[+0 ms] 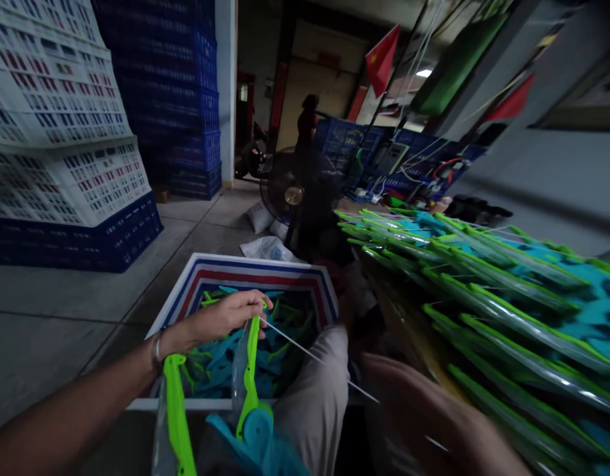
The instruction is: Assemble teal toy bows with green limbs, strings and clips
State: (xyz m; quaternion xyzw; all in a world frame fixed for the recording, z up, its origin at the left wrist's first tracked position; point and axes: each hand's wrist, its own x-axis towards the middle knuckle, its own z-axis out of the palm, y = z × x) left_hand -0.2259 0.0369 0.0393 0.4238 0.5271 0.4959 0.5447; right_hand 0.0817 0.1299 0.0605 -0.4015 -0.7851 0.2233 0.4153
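Note:
My left hand [243, 313], with a metal bangle at the wrist, is closed on the upper end of a lime-green plastic part [250, 370]. The part has clear plastic along one side and a round teal piece [258, 430] at its bottom. From my left fingers a thin white cord or rod [305, 350] slants down toward my right hand [414, 403]. My right hand is smeared by motion at lower right, its fingers unclear. A second lime-green part [177, 416] with clear plastic stands beneath my left forearm.
A striped white crate [186, 277] holds many teal and green pieces. Similar parts lie stacked in rows [503, 284] on the right. White crates [87, 165] and blue crates [196, 125] stand left. A floor fan [294, 194] and a distant person [307, 122] are ahead.

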